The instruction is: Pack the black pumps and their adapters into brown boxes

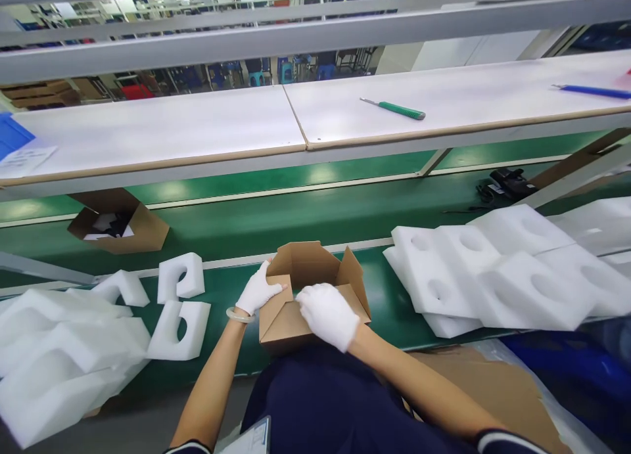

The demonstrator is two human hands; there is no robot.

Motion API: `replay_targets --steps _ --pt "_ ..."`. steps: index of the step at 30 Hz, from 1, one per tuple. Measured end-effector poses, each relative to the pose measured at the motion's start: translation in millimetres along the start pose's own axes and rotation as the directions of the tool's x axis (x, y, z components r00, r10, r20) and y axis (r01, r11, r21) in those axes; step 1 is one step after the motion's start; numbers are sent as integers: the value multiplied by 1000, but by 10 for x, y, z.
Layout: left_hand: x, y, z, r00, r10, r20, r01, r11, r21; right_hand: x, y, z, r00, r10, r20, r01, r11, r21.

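A small brown cardboard box [305,263] stands before me on the green work surface, its top open and its flaps sticking up and outward. My left hand [257,290], in a white glove with a bracelet at the wrist, grips the box's left side, with the thumb toward the back and a bare fingertip showing on the flap. Also gloved in white, my right hand [328,315] reaches over the front of the box. Its fingers are curled at the front flap, and their tips are partly hidden. Notched white foam pieces [181,329] lie left of the box.
White foam blocks with round hollows [513,270] are stacked to the right, and more foam [64,349] is heaped at left. Another open carton [133,227] sits behind. A green-handled tool [401,110] and blue pen-like tool [596,91] lie on the raised shelf [197,125]. Black devices [510,183] rest beneath it.
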State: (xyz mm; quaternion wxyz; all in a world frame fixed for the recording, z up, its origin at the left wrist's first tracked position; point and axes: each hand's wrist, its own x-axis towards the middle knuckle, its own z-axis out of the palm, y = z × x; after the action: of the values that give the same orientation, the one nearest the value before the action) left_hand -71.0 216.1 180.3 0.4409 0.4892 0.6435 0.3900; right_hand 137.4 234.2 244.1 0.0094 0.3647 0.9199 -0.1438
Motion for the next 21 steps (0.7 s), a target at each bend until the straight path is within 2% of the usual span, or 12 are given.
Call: replay_targets --steps 1,2,3,4,5,6,8,10,12,15,19,21 --pt "11 -10 -19 1000 -13 -10 14 999 33 -85 167 -52 985 48 -168 -37 997 70" --pt "17 -23 -35 999 -23 -23 24 998 54 -143 360 -100 927 148 -346 -97 982 160" --pt "20 -35 -45 999 -28 -31 30 997 65 -171 563 -138 837 279 -471 -166 949 268" --pt "23 -44 -48 999 -28 -31 30 997 68 -168 756 -158 762 404 -505 -216 895 391" --pt "27 -50 -46 999 -25 -20 26 997 68 -137 923 -155 752 493 -438 -239 823 515" --pt "32 -52 -40 1000 -20 -5 21 998 67 -85 1050 -127 782 540 -311 -256 734 629" --pt "46 -49 -26 1000 -15 15 14 998 61 47 1160 -13 873 488 -12 -301 556 775" --pt "52 -49 -22 1000 -5 12 5 998 60 165 1112 134 897 405 177 -370 468 803" --pt "37 -58 -40 999 35 -3 -34 997 76 226 1016 250 885 407 226 -420 487 766" --pt "-35 -81 -109 984 170 48 -175 977 118 205 1026 276 891 417 179 -408 561 720" --pt "-167 -68 -205 901 342 267 -404 887 224 147 1328 64 964 136 227 -264 546 795" --pt "-189 -35 -212 861 389 327 -483 827 288 185 1406 -75 963 16 270 -230 577 784"
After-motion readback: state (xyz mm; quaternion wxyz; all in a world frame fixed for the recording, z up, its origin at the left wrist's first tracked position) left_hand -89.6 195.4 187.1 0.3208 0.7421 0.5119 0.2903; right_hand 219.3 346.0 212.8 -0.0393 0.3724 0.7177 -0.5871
